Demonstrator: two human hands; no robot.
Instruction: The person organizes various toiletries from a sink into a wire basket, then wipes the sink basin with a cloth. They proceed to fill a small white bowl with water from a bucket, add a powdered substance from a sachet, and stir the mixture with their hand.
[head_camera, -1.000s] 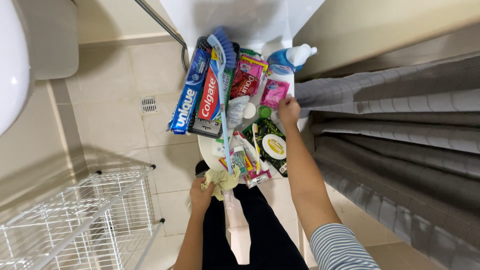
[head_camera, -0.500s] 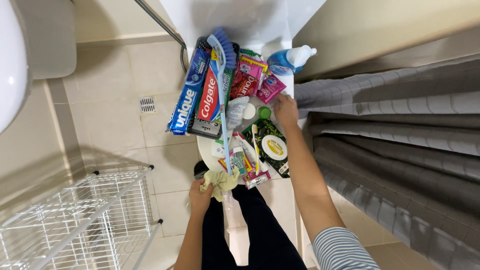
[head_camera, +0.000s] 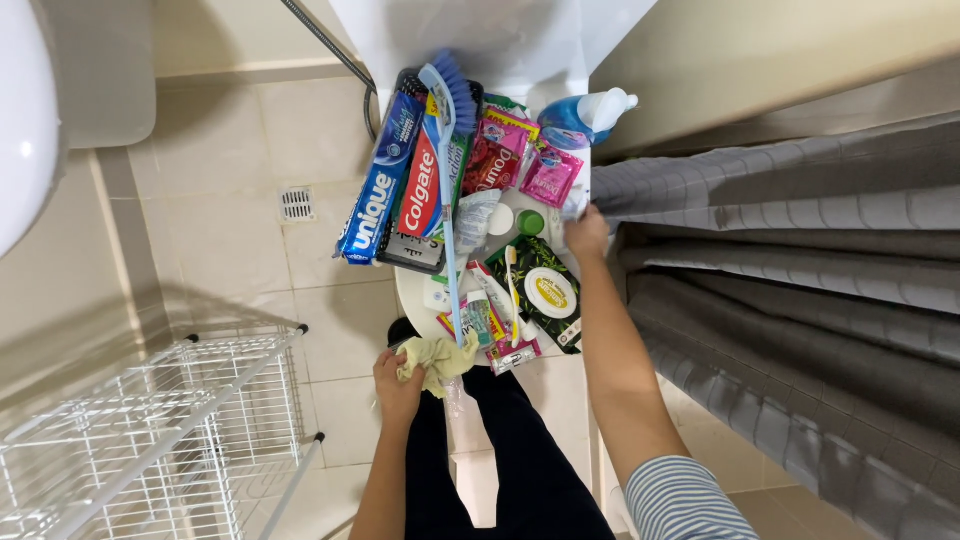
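My left hand (head_camera: 398, 380) is closed on a crumpled yellow cloth (head_camera: 440, 358) at the near edge of a small white round table (head_camera: 412, 296). The table is crowded with toiletries. My right hand (head_camera: 586, 234) reaches over its right side, fingers wrapped on the lower white end of a blue and white bottle (head_camera: 578, 125). Beside that hand lie a pink sachet (head_camera: 549, 176), a green cap (head_camera: 530, 222) and a dark green packet (head_camera: 545, 290). A long light-blue brush (head_camera: 450, 170) lies across boxed toothpaste tubes (head_camera: 400, 185) in a dark tray.
A white wire rack (head_camera: 150, 440) stands on the tiled floor at lower left, near a floor drain (head_camera: 297, 203). A grey curtain (head_camera: 800, 300) hangs along the right. A white toilet (head_camera: 30, 110) fills the upper left. My dark trouser legs (head_camera: 510, 460) are below the table.
My right hand has slid slightly toward the table's right edge, onto the bottle's lower end. The left hand and its cloth have stayed put.
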